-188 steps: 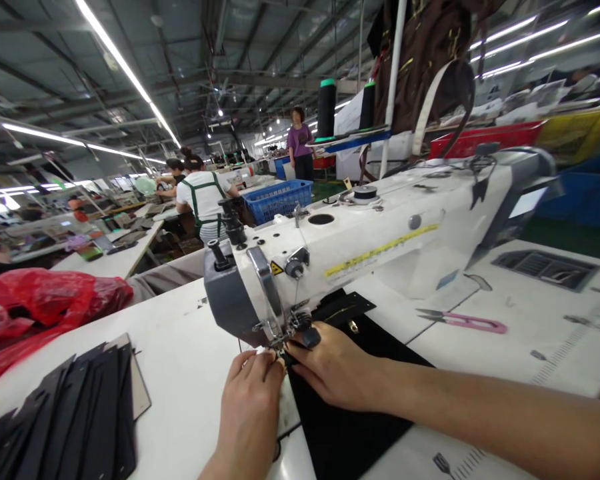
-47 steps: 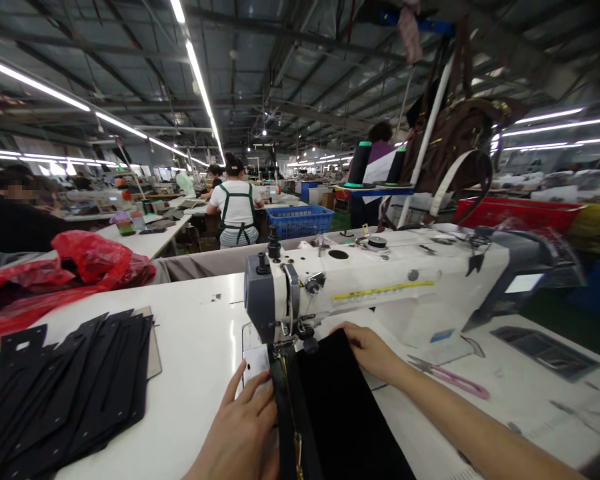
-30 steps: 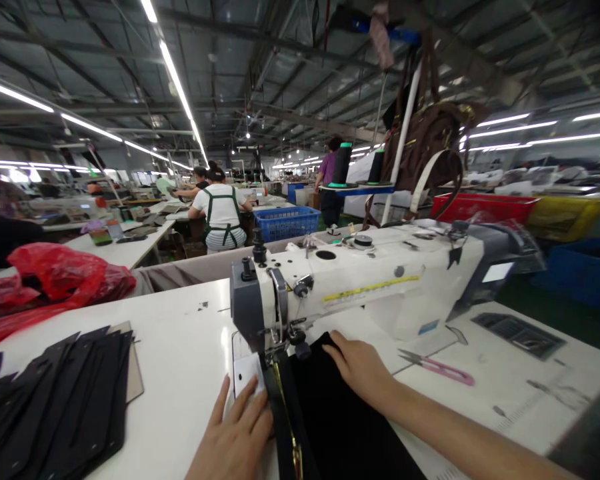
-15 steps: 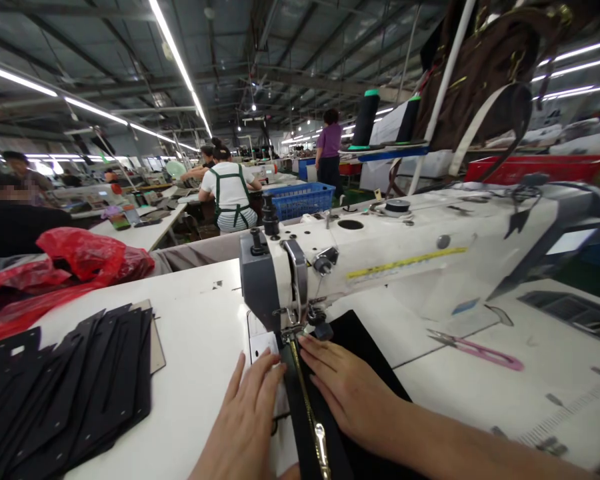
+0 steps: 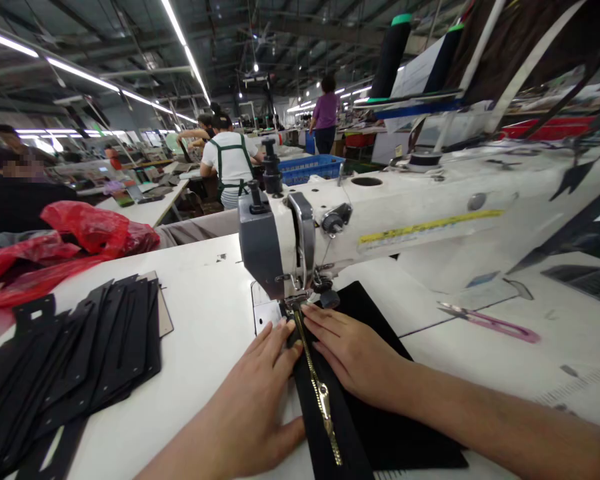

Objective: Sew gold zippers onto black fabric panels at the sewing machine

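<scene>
A black zipper [image 5: 312, 363] with gold teeth and a gold pull runs under the presser foot of a white sewing machine [image 5: 420, 220]. Beneath its right side lies a black fabric panel [image 5: 395, 427]. My left hand [image 5: 260, 380] rests with fingers stretched out, its fingertips on the zipper's left edge close to the foot. On the other side, my right hand [image 5: 355, 347] lies flat on the black material, fingers extended beside the gold teeth. The needle point itself cannot be made out behind the foot.
Black cut pieces [image 5: 90, 353] lie stacked on the left of the white table. Behind them is a red plastic bag [image 5: 85, 233]. Pink thread snips [image 5: 495, 325] lie to the right. A blue basket [image 5: 310, 169] and several people are farther back.
My left hand has moved up and right, onto the zipper's edge. My right hand stays flat by the foot. The camera view has shifted, and more of the zipper's gold end shows.
</scene>
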`<act>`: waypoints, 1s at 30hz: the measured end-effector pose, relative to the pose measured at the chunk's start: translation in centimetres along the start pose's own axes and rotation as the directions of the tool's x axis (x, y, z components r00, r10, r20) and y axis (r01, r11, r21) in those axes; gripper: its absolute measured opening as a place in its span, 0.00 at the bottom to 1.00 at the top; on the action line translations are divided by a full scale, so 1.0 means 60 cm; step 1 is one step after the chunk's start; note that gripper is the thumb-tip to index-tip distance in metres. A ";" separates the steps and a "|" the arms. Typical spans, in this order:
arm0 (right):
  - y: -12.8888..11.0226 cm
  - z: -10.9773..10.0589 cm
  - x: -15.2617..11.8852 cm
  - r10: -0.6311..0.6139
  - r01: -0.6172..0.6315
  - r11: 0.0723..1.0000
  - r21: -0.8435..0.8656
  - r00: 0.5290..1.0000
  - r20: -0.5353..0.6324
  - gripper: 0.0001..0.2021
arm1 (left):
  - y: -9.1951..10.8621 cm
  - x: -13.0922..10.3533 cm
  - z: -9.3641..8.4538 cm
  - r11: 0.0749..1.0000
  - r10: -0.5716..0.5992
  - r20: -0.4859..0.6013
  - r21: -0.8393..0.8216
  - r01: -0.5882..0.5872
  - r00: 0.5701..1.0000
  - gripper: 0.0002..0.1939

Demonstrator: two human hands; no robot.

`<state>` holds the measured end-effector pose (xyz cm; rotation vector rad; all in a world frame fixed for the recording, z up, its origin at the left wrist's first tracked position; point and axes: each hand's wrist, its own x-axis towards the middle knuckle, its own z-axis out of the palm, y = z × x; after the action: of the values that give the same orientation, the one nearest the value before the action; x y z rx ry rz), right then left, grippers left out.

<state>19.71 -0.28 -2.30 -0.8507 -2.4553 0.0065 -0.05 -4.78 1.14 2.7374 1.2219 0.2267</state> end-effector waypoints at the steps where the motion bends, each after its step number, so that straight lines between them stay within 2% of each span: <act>1: 0.000 0.000 0.001 -0.003 0.003 1.000 0.000 1.000 -0.005 0.19 | 0.001 0.000 -0.001 1.000 -0.004 0.001 -0.004 0.004 1.000 0.34; 5: -0.001 -0.001 0.003 -0.013 0.013 1.000 0.002 1.000 -0.026 0.20 | 0.000 0.003 0.001 1.000 0.001 -0.018 0.030 -0.001 1.000 0.33; 12: 0.002 0.000 0.006 -0.012 0.012 1.000 -0.004 0.999 -0.036 0.19 | 0.009 0.017 -0.015 0.996 -0.040 0.070 0.082 0.034 0.997 0.32; 17: 0.012 0.009 0.014 0.003 -0.003 1.000 0.000 1.000 -0.022 0.19 | 0.006 0.019 -0.013 0.994 -0.036 0.062 0.110 0.029 0.997 0.33; 20: 0.013 0.002 0.014 -0.006 0.006 0.999 0.035 1.000 -0.022 0.18 | 0.002 0.021 -0.012 0.993 -0.023 0.016 0.120 0.021 1.000 0.33; 24: -0.009 -0.024 -0.009 -0.054 0.045 0.986 0.162 0.997 0.049 0.14 | 0.001 0.017 -0.006 0.996 0.010 -0.092 0.087 -0.002 0.996 0.29; 27: -0.032 -0.040 -0.030 -0.041 0.026 0.967 0.253 0.998 0.055 0.11 | 0.008 0.007 0.007 0.998 0.061 -0.207 0.037 -0.055 0.977 0.22; 30: -0.045 -0.050 -0.039 0.000 -0.014 0.954 0.299 0.999 0.046 0.08 | 0.023 -0.007 0.020 0.989 0.144 -0.282 0.066 -0.131 0.948 0.17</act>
<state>21.14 -4.28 -0.39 -0.7308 -2.4098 0.3956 0.91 -6.09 0.20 2.9102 1.1074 0.6387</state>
